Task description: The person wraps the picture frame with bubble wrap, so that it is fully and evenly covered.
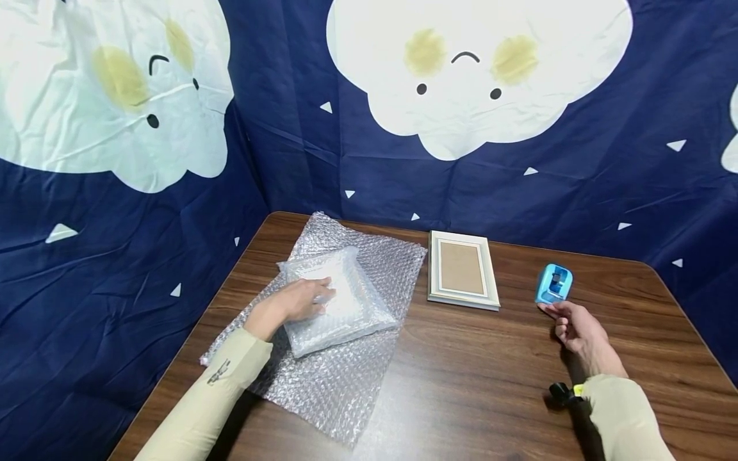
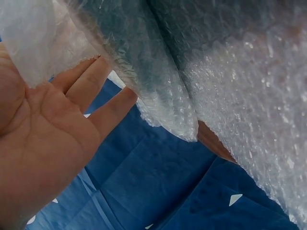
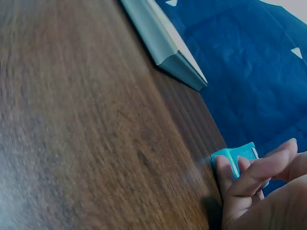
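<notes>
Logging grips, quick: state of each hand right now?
Left hand: open, resting on the package.
Right hand: closed, holding the tape dispenser.

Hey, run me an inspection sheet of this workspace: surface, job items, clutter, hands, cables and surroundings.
Surface: wood-grain table, light glare at the near side.
Job's things: wrapped package on a bubble-wrap sheet; blue tape dispenser to the right.
Clutter: picture frame, untouched, between sheet and dispenser.
Hands: left hand touches the package; right hand pinches the dispenser.
Cables: nothing seen.
Surroundings: dark-blue fabric backdrop with cloud faces and white triangles.
</notes>
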Demonstrator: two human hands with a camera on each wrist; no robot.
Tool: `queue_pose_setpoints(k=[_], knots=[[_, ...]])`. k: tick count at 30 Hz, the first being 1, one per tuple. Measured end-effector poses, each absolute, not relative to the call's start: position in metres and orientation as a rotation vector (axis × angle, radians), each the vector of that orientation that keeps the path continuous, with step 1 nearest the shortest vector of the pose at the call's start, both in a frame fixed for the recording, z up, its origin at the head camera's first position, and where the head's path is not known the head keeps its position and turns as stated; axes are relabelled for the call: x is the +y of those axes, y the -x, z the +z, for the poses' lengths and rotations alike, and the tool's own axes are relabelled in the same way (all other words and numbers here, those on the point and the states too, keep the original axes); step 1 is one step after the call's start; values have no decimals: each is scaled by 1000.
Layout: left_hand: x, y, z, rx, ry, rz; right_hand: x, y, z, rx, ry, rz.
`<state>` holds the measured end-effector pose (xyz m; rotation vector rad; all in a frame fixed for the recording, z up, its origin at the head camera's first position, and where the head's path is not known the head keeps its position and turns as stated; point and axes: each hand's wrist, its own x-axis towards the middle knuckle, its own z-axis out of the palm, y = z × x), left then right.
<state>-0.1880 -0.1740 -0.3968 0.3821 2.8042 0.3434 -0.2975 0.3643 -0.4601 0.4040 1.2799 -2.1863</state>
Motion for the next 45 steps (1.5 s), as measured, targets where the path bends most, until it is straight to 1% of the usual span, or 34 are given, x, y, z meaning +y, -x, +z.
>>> queue_pose_setpoints(k=[6, 15, 35, 45], knots=[[-174, 188, -396, 2810, -383, 355, 370, 300, -463, 1102, -355, -2216], [-174, 188, -395, 2812, -404, 342, 367, 305, -460, 1381, -359, -2095], [-173, 189, -396, 2802, -410, 319, 361, 303, -453, 1426, -387, -2094], [-175, 190, -397, 2803, -397, 337, 356, 304, -450, 1491, -454, -2058]])
